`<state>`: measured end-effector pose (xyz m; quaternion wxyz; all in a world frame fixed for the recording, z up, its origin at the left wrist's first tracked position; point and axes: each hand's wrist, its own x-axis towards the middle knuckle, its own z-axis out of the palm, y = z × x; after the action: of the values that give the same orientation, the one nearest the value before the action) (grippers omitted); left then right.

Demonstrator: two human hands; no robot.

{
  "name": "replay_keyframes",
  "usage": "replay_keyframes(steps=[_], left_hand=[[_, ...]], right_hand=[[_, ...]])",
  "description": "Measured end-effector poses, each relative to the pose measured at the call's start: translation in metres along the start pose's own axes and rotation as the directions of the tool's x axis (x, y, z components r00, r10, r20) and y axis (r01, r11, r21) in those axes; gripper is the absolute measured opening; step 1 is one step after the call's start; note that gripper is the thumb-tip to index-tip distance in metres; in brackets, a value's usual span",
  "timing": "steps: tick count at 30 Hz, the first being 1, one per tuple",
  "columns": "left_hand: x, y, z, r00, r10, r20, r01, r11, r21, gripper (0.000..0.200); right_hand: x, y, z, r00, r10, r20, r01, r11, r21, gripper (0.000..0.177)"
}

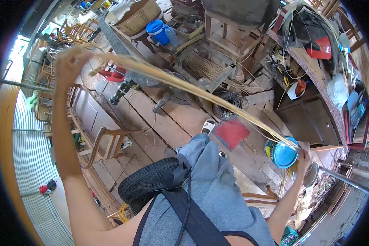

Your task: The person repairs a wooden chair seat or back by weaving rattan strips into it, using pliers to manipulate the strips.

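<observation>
The left hand (pixel 69 61) is raised high at the far left. It is a little blurred, but its fingers are closed around one end of the cane strands (pixel 184 85). These pale, thin strands form one long bundle that runs in the air across the scene, going down from the left hand to the right hand (pixel 303 158), above the wooden floor (pixel 168 123).

The right hand is low at the right side, and its fingers are pinched together on the other end of the strands. Just beside this hand there is a blue-lidded tin (pixel 282 153). I cannot tell if the hand touches it. Near it, further right, is a metal bowl (pixel 311 174).

Under the bundle, near the middle, the person's knee in grey trousers (pixel 209 164) points forward, and a white sandal (pixel 208 126) shows beyond it. A black bag (pixel 151 180) lies against the trousers on the left. A red mat (pixel 232 133) lies on the floor just right of the sandal, and a dark coil (pixel 227 100) lies behind it. A wooden chair frame (pixel 104 145) stands at the left. Far away are a blue jug (pixel 158 30) and a woven basket (pixel 139 16).
</observation>
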<state>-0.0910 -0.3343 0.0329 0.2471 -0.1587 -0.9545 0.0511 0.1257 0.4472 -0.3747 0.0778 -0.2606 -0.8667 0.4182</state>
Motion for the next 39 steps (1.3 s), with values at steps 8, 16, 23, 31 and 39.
replay_keyframes(steps=[8,16,23,31,39], left_hand=[[0.243,-0.099,0.071,0.941,0.320,0.106,-0.336,0.858,0.388,0.038],[0.445,-0.051,0.363,0.814,0.581,-0.013,-0.441,0.633,0.637,0.030],[0.215,0.107,0.454,0.742,0.529,0.411,-0.472,0.848,-0.240,0.044],[0.005,0.093,0.435,0.421,0.591,0.688,0.060,0.738,-0.672,0.034],[-0.008,0.090,0.446,0.476,0.560,0.678,0.168,0.699,-0.695,0.028]], right_hand=[[0.019,-0.068,0.146,0.977,0.153,0.147,-0.204,0.866,0.456,0.020],[0.089,-0.142,0.250,0.935,0.354,0.032,-0.222,0.512,0.829,0.021],[0.188,-0.143,0.354,0.920,0.385,-0.077,-0.294,0.807,0.513,0.022],[0.200,-0.104,0.385,0.798,0.594,-0.105,-0.463,0.714,0.525,0.024],[0.168,-0.081,0.385,0.684,0.729,0.035,-0.584,0.518,0.625,0.029]])
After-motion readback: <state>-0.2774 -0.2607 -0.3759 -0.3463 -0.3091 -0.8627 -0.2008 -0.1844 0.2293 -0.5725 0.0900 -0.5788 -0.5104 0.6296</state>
